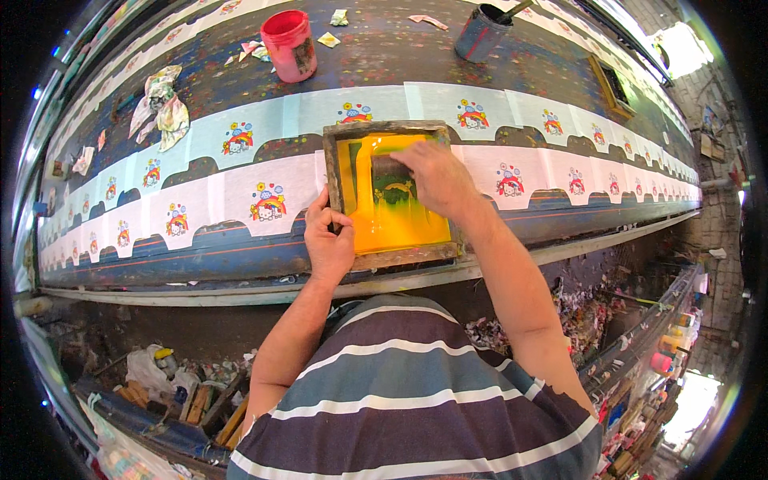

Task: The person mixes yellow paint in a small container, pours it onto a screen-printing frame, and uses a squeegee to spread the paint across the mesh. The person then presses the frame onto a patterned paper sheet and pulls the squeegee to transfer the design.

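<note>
A wooden-framed printing screen [392,259] lies across rows of fabric pieces on the long table, its mesh covered with wet yellow ink [412,230]. Inside it, my right hand [438,178] grips a dark squeegee [390,168] near the far part of the mesh. My left hand [330,244] has its fingers curled around the screen's left side. To the left lies a pink fabric piece [296,176] printed with a small colourful rainbow picture. A pale blue piece [308,108] with a similar print lies beyond it, partly under the screen.
A red ink bucket [290,58] and a dark bucket [480,38] with a stick stand farther back. Crumpled stained rags [164,110] lie at left. Another small frame [612,86] rests at far right. Below the table edge, a shelf [152,408] holds wood blocks and plastic bags.
</note>
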`<action>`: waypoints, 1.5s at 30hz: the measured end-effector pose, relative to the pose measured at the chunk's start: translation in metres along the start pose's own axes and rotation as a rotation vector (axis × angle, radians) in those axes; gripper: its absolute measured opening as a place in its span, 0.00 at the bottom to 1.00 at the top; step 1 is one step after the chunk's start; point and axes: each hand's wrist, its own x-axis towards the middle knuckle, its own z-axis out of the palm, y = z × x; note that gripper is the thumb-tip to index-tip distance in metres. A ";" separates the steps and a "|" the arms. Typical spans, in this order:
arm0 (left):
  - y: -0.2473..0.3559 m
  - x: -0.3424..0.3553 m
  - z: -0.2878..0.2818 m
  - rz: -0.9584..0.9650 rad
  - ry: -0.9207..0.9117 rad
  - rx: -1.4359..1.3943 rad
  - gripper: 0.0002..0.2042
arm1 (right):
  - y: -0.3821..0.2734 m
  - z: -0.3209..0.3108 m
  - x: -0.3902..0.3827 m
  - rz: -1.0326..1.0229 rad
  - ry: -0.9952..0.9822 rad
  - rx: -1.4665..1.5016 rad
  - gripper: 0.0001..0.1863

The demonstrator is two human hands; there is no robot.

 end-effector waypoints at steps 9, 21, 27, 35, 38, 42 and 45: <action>0.003 0.000 0.001 0.078 0.012 0.099 0.08 | 0.002 0.010 -0.003 -0.022 -0.004 -0.007 0.27; -0.001 0.002 0.002 0.092 0.003 0.056 0.08 | -0.082 -0.005 -0.101 -0.007 -0.087 0.058 0.27; 0.005 0.004 -0.001 0.072 0.005 0.058 0.08 | -0.083 -0.012 -0.122 0.020 -0.010 0.197 0.28; 0.041 0.000 0.019 0.200 0.034 0.134 0.10 | -0.039 -0.008 -0.189 0.505 0.514 0.569 0.23; 0.051 -0.005 0.064 0.202 0.017 0.063 0.11 | -0.005 -0.019 -0.221 0.518 0.510 0.632 0.22; 0.060 -0.016 0.129 0.232 0.003 0.117 0.11 | 0.045 -0.042 -0.256 0.524 0.568 0.654 0.22; 0.061 -0.023 0.183 0.089 -0.017 -0.024 0.11 | 0.083 -0.066 -0.283 0.496 0.552 0.595 0.23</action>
